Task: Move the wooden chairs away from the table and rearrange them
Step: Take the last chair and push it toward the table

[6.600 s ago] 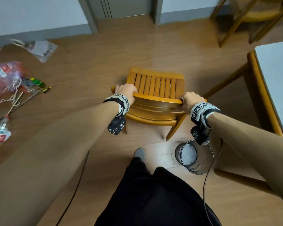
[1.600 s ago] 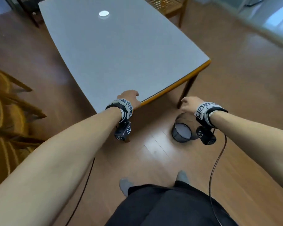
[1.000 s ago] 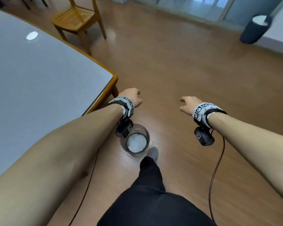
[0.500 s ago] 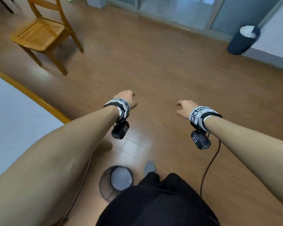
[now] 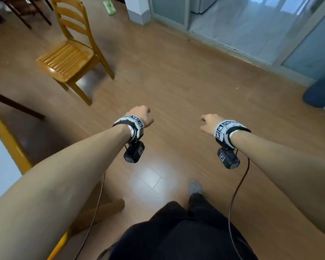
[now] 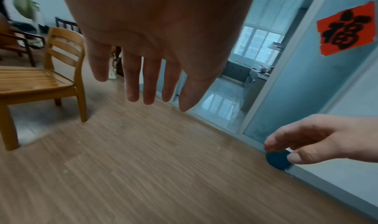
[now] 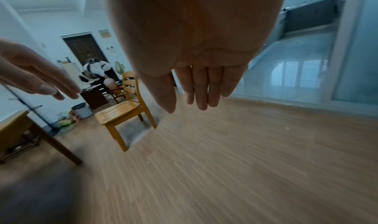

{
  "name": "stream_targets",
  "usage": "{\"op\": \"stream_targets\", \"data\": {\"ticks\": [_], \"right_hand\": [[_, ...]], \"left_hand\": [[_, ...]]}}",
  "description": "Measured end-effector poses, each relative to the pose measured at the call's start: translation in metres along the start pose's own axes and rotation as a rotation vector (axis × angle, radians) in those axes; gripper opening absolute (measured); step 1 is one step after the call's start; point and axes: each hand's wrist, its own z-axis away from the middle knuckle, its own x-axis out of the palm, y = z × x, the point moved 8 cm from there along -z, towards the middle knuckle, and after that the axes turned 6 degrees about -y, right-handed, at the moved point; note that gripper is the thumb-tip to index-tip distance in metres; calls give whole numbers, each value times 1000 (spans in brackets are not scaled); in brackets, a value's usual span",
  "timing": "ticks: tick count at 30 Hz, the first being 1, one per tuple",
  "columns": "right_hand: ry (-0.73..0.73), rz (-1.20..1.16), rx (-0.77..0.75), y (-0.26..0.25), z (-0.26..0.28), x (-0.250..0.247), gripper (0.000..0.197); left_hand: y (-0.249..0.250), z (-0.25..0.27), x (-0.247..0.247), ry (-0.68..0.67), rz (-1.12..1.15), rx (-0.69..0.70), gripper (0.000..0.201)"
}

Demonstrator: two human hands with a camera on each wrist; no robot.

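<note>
A wooden chair (image 5: 69, 57) with a slatted seat and ladder back stands on the floor ahead to my left, beyond the table's corner; it also shows in the left wrist view as the chair (image 6: 39, 80) and in the right wrist view as the chair (image 7: 124, 111). The table (image 5: 7, 139) with its orange wooden edge lies at my left. My left hand (image 5: 142, 115) and right hand (image 5: 207, 122) hang in the air over bare floor, well short of the chair. Both hands are empty, their fingers (image 6: 139, 82) (image 7: 201, 88) straight and relaxed.
A dark blue bin (image 5: 321, 92) stands at the right by the wall. Glass sliding doors (image 5: 242, 21) run along the far side. A dark chair (image 5: 21, 8) stands at the far left. Cables hang from both wrists. Another person (image 7: 96, 70) bends over at the room's far end.
I let go of the first chair and turned right past the table. Over the last second the second wooden chair has come nearer, and the mesh bin has dropped out of view.
</note>
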Motion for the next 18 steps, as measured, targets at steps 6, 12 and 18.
{"op": "stream_targets", "data": {"ticks": [6,12,18], "right_hand": [[1,107,-105,-43,-127,-120,49],[-17,170,-195,-106,-270,-213,50],[-40,236,-231,-170,-405,-329,49]], "left_hand": [[-24,-94,-86,37,111,-134,53],[-67,-225,-159,45,180,-235,54],[-109,-358,-254,45,251,-272,53]]}}
